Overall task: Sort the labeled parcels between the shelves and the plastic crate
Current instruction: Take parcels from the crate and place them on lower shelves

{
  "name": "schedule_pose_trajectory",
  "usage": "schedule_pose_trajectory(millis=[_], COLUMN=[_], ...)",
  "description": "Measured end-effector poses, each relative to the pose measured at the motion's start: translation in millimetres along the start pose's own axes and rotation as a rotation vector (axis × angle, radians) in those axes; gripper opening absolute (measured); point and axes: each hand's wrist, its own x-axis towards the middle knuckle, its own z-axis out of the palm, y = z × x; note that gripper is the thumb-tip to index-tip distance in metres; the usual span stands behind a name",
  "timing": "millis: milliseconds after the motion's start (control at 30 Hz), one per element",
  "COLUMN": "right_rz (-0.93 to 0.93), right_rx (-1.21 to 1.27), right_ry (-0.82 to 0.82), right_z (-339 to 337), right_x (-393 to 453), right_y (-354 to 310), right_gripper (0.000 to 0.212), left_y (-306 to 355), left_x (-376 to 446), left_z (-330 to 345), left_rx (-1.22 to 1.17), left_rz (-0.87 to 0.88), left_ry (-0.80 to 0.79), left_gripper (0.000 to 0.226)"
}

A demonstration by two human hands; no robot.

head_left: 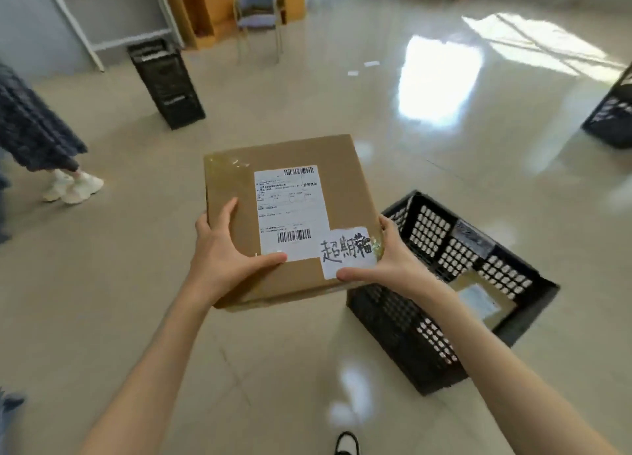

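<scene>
I hold a brown cardboard parcel (342,187) in front of me, above the floor. It carries a white shipping label (290,211) and a smaller handwritten white sticker (345,252) at its near right corner. My left hand (225,252) grips the near left edge with the thumb on top. My right hand (386,259) grips the near right corner. A black plastic crate (393,321) stands on the floor just to the right and below. Inside it lies another labeled parcel (485,300).
A second black crate (167,81) stands farther back on the left, a third crate (612,112) at the right edge. White shelving (102,13), a wooden cabinet (205,10) and a blue chair (258,16) line the far wall. Another person's skirt and shoes (71,186) show at left.
</scene>
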Motion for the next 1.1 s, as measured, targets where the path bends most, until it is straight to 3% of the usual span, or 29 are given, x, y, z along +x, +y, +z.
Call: schedule_pose_trajectory(millis=[200, 400, 800, 1100], right_rz=[0.161, 0.319, 0.691, 0.908], right_rx=[0.150, 0.269, 0.397, 0.468], right_ry=[0.317, 0.496, 0.645, 0.648], right_z=[-81, -110, -137, -127], right_x=[-21, -9, 126, 180], right_y=[71, 135, 242, 344], right_gripper=[0.125, 0.134, 0.147, 0.148], left_y=[79, 111, 106, 57], left_x=[71, 127, 274, 309], left_z=[119, 225, 422, 543], left_rx=[0.091, 0.180, 0.345, 0.420], left_rz=[0.202, 0.308, 0.388, 0.334], left_ry=[-0.307, -0.567, -0.949, -1.071], left_gripper=[0.126, 0.125, 0.128, 0.128])
